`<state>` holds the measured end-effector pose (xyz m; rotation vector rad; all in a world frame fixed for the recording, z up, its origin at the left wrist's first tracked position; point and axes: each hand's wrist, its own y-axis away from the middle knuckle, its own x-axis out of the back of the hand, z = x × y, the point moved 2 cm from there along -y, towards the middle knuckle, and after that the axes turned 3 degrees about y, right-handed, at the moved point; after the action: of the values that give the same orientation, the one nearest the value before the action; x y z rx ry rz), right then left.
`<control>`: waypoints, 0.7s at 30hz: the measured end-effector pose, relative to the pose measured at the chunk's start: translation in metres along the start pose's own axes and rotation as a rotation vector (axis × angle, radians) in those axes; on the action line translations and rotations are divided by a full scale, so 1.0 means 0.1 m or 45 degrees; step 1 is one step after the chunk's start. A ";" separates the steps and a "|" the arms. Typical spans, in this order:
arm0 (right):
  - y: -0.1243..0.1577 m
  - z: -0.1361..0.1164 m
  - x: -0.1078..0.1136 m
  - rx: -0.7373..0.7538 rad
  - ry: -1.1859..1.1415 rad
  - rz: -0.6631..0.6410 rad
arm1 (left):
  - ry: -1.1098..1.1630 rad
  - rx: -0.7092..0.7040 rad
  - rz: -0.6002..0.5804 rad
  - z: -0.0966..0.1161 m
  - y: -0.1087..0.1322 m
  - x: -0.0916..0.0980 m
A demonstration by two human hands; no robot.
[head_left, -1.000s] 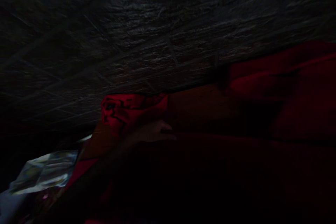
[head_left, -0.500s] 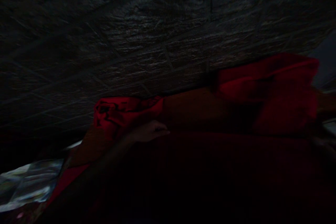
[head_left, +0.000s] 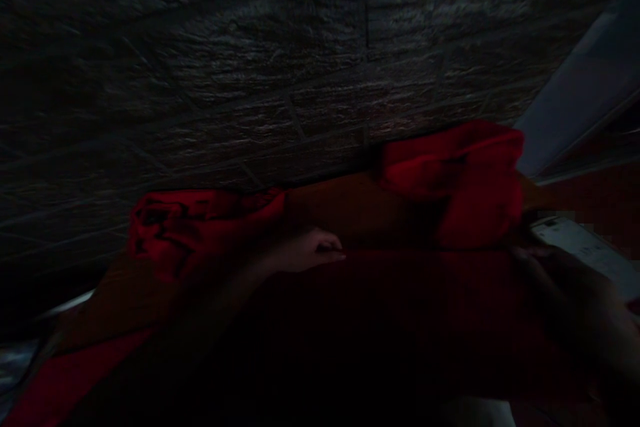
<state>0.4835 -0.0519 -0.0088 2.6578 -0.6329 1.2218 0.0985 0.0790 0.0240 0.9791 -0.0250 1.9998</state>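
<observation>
A dark red cloth (head_left: 400, 300) spreads across the front, its top edge running nearly straight between my two hands. My left hand (head_left: 310, 250) pinches that edge near the middle of the view, thumb and forefinger together. At the right, my right hand (head_left: 580, 300) grips the cloth's far end with its fingertips. Behind the edge lie two red bundles of fabric: one with black markings (head_left: 200, 220) on the left, and a plain folded one (head_left: 465, 173) on the right. Deep shadow hides the cloth's lower part.
The bundles lie on a brown wooden surface (head_left: 335, 203) against a rough stone-patterned wall (head_left: 280, 60). A whitish flat object (head_left: 585, 250) lies beyond my right hand. A pale upright panel or frame (head_left: 565, 107) stands at the right.
The view has swung to the right. My right hand, barely visible at the edge before, now shows with the cloth's end. My left hand keeps its pinch and appears slightly further right.
</observation>
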 end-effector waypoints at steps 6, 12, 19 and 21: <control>-0.05 -0.17 0.12 0.200 0.034 -0.064 | 0.117 0.010 0.085 -0.10 -0.02 -0.02; -0.27 -0.40 0.24 0.651 0.528 0.088 | 0.187 0.005 0.106 -0.14 -0.01 -0.07; -0.09 -1.65 -0.35 1.095 0.321 -0.397 | 0.093 -0.048 0.125 -0.12 -0.01 -0.07; -0.12 -1.86 -0.67 1.087 0.278 -0.867 | 0.082 -0.041 0.145 -0.13 0.01 -0.08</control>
<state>0.3212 0.0364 0.0637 2.7978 0.9684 1.7268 0.0924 0.0779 0.0104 0.9102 -0.0794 2.1276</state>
